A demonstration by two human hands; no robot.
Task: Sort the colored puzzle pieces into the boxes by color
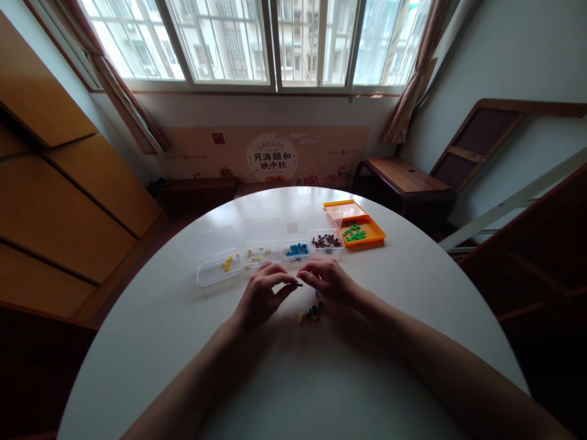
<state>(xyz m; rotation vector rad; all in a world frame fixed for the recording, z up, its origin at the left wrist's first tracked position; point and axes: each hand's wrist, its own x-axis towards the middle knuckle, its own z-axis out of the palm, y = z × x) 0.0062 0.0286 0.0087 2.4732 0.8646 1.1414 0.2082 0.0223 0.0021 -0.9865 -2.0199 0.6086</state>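
Observation:
Over the middle of the table, my left hand (266, 289) pinches a small dark brown toy brick piece (299, 284) between thumb and fingertips. My right hand (329, 278) is right beside it, its fingers bent and thumb drawn in near the piece. What its fingertips hold, if anything, is too small to make out. Just below the right hand lie loose small bricks (314, 311) in blue, brown and pale yellow, partly in shadow.
Beyond my hands stand open clear boxes: one with yellow bricks (228, 263), one with pale yellow bricks (257, 255), one with blue bricks (297, 250), one with brown bricks (326, 241). An orange case (376, 231) holds green bricks (354, 233). All rest on a round white table (151, 342).

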